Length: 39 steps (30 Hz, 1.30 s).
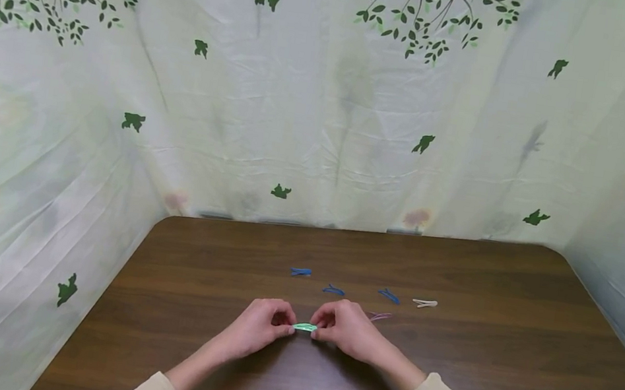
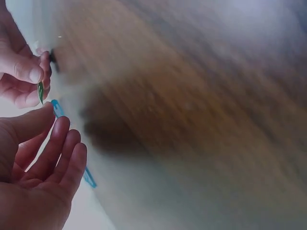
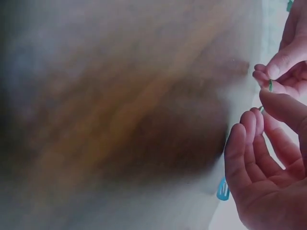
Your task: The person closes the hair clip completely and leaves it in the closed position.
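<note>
A green snap hair clip (image 1: pixel 304 326) is held level above the table, one end in each hand. My left hand (image 1: pixel 260 326) pinches its left end between thumb and forefinger. At the other end, the thumb and forefinger of my right hand (image 1: pixel 350 331) pinch the clip. In the left wrist view the green clip (image 2: pixel 40 92) shows edge-on, and the left hand's (image 2: pixel 45 163) other fingers are loosely bent. The right wrist view shows the clip (image 3: pixel 270 86) partly hidden by the right thumb. A pink hair clip (image 1: pixel 380 316) lies just behind the right hand.
Beyond the hands on the brown table (image 1: pixel 506 355) lie a left blue clip (image 1: pixel 300 272), a middle blue clip (image 1: pixel 333 289), a right blue clip (image 1: pixel 389 295) and a white clip (image 1: pixel 424 303). A leaf-printed curtain (image 1: pixel 362 95) stands behind the table.
</note>
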Available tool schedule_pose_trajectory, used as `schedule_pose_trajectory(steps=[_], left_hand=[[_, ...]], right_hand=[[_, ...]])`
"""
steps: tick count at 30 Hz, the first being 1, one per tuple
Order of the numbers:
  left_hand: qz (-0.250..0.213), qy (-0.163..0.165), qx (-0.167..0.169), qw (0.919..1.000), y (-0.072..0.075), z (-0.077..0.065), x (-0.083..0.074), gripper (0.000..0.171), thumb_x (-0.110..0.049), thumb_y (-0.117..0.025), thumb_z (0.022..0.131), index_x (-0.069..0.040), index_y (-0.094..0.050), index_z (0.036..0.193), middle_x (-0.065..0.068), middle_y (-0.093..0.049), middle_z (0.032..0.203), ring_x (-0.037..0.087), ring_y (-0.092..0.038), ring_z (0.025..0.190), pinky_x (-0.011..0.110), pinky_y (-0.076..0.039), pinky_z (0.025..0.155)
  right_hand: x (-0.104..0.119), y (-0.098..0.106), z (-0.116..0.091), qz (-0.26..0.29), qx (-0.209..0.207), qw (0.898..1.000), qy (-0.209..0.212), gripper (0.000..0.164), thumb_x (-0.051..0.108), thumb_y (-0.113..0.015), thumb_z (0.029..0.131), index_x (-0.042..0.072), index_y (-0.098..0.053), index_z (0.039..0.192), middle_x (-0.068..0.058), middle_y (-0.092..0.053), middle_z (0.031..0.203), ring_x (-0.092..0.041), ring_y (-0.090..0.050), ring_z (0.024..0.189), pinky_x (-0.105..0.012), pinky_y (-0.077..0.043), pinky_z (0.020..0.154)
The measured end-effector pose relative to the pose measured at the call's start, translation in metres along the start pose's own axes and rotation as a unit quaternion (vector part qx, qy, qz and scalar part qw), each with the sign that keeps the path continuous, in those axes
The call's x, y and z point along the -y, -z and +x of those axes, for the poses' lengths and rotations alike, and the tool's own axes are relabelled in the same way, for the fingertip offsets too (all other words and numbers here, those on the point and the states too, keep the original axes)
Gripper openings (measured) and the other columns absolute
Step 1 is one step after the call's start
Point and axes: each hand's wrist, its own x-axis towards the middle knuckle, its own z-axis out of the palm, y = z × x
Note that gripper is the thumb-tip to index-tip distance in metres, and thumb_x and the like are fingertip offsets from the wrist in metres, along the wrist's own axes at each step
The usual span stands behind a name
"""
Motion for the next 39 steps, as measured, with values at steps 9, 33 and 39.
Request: schedule_pose_trajectory(steps=[9, 33, 39], left_hand=[[0.003, 0.002, 0.017, 0.9998, 0.000, 0.003, 0.013, 0.007, -0.005, -0.076, 0.084, -0.010, -0.071, 0.083, -0.010, -0.060, 0.077, 0.004, -0.056, 0.070, 0.024, -0.048, 0.065], [0.030, -0.007, 0.012, 0.9995, -0.001, 0.003, 0.016, 0.011, -0.004, -0.079, 0.079, -0.012, -0.071, 0.079, -0.009, -0.056, 0.076, 0.004, -0.054, 0.070, 0.024, -0.046, 0.065], [0.037, -0.012, 0.007, 0.9992, -0.001, 0.002, 0.016, 0.014, -0.004, -0.080, 0.078, -0.013, -0.070, 0.078, -0.008, -0.056, 0.076, 0.007, -0.054, 0.071, 0.024, -0.045, 0.065]], right_hand=[[-0.001, -0.002, 0.009, -0.034, 0.024, 0.999, 0.006, 0.008, 0.014, -0.081, 0.081, 0.017, -0.073, 0.083, 0.015, -0.065, 0.070, -0.001, -0.056, 0.064, -0.023, -0.045, 0.059], [0.000, -0.006, 0.012, -0.065, 0.027, 0.997, 0.019, 0.011, 0.012, -0.082, 0.078, 0.019, -0.074, 0.080, 0.017, -0.062, 0.068, 0.000, -0.053, 0.066, -0.024, -0.043, 0.062], [0.000, -0.005, 0.011, -0.060, 0.028, 0.998, 0.021, 0.012, 0.012, -0.082, 0.078, 0.019, -0.073, 0.081, 0.016, -0.062, 0.069, 0.000, -0.053, 0.067, -0.024, -0.043, 0.063]])
